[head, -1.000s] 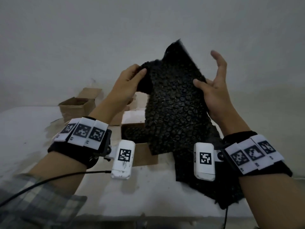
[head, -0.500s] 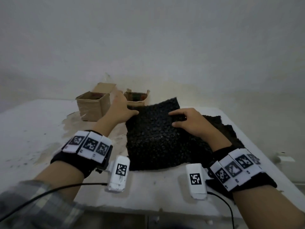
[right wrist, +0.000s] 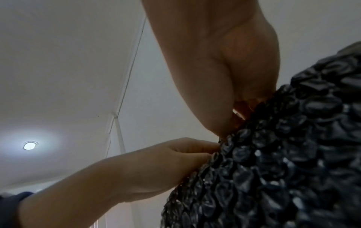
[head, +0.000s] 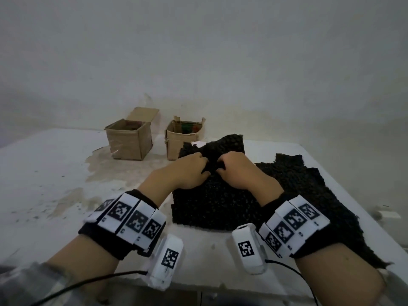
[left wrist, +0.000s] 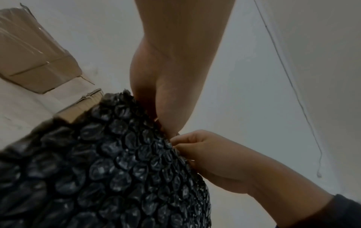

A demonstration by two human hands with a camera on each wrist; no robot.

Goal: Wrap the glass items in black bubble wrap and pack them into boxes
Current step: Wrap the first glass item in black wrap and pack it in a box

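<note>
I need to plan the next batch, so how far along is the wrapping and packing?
Done: one black bubble wrap sheet lies spread on the white table. In hand: left hand and right hand pinch its middle together. Left: no glass item shows, spare wrap waits, and the two open cardboard boxes hold contents I cannot identify.

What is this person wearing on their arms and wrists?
Both hands, left hand and right hand, are bare. Each wrist carries a black band with white tiles printed with black square codes, plus a white camera pod with a thin black cable. A plaid sleeve covers the left forearm.

hands [head: 213, 171] pinching black bubble wrap [head: 212, 202], table [head: 44, 173]
</note>
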